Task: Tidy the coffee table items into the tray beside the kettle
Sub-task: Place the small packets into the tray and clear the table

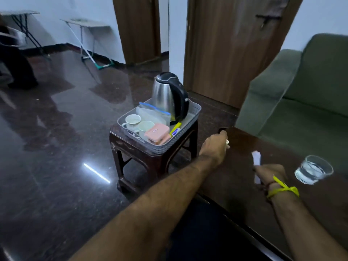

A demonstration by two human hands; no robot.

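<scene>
A grey tray [195,108] sits on a small dark stool [150,162], with the steel kettle [169,97] at its far end. In the tray lie two white cups [133,119], a pink box [157,131], a yellow tube [176,128] and a zip bag [150,112]. My left hand [216,146] hovers over the coffee table's [241,189] far left corner, fingers curled around a small white item [227,142]. My right hand [271,172] grips a white paper strip [256,160] above the table. A glass of water [313,169] stands on the table to its right.
A green sofa [301,95] stands behind the coffee table on the right. Wooden doors [235,53] are beyond the stool. Dark glossy floor [56,147] spreads to the left, with folding tables [84,23] and a mop against the far wall.
</scene>
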